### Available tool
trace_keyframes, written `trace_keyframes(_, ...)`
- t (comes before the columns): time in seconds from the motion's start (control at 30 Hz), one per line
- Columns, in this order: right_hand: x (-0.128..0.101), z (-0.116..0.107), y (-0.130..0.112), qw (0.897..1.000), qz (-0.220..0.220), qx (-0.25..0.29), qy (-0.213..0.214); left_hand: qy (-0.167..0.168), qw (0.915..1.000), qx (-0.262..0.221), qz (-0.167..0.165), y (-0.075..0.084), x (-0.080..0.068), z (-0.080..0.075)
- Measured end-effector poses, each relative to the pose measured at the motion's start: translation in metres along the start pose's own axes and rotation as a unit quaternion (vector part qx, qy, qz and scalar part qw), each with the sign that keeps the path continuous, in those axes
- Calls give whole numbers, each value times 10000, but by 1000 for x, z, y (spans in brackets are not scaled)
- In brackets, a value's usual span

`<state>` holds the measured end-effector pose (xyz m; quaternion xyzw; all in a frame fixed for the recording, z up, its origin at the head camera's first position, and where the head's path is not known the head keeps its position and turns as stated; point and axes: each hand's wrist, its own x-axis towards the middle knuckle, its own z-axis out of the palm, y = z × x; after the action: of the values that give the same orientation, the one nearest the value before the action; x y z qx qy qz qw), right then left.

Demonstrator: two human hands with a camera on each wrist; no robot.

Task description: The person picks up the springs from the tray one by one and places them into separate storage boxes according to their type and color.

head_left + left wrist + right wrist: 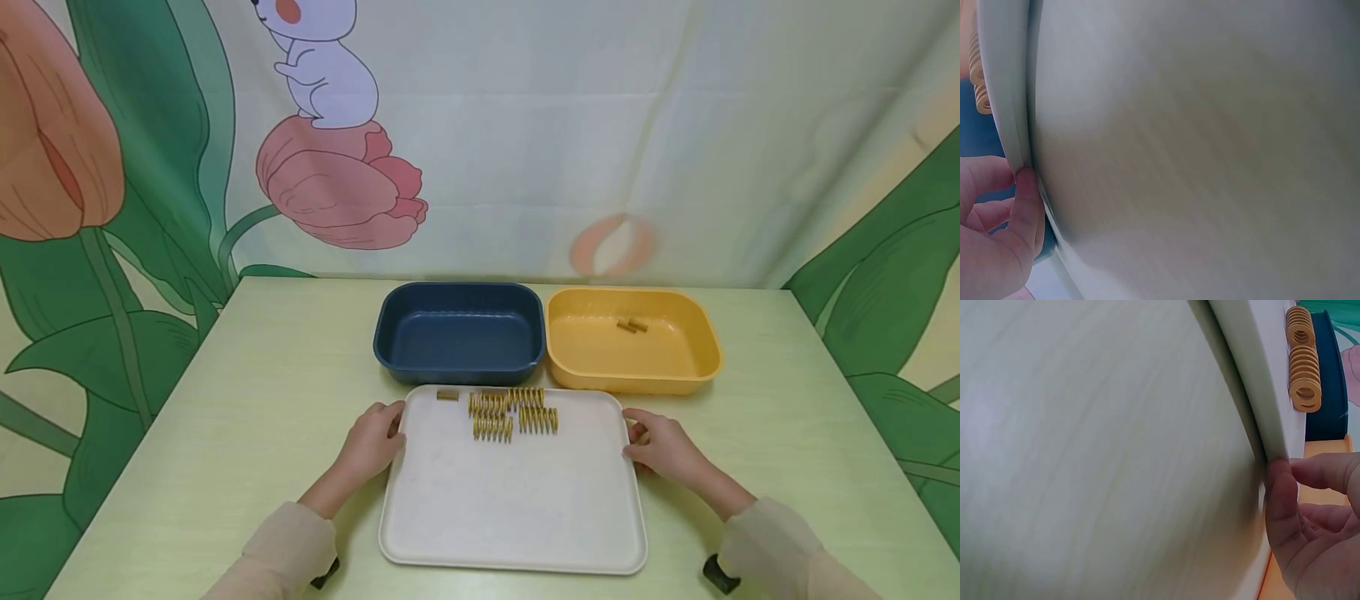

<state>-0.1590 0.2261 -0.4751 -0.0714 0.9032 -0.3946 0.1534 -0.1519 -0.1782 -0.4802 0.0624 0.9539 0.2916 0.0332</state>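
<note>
Two hands hold the flat white plastic tray (513, 500) by its side edges on the pale green bench (247, 392). The left hand (372, 440) grips the left rim near the far corner, fingers curled, the thumb (1025, 206) pressed against the rim's outer edge. The right hand (662, 446) grips the right rim opposite in the same way, its thumb (1282, 500) against the rim (the wrist views show little beyond rim and bench surface).

On the tray's far end lies a cluster of short yellow coil springs (513, 412), touching one another in rows, with one single yellow spring (447, 396) lying apart to their left, near the far-left corner. The near part of the tray is bare.

Just beyond the tray stand two rounded rectangular plastic tubs, side by side: a dark blue tub (459, 333) on the left and a yellow tub (632, 342) on the right. Two small springs (632, 326) lie inside the yellow tub, toward its far wall.
</note>
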Motion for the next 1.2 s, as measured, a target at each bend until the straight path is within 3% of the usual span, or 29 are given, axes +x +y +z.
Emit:
trace_keyframes(0.77, -3, 2, 0, 9963, 397, 750, -158, -107, 9998, 76, -143, 2, 0, -1)
trace_keyframes(1.2, -4, 8, -2, 9949, 538, 795, 324, -87, 9999, 46, -102, 2, -1, -1)
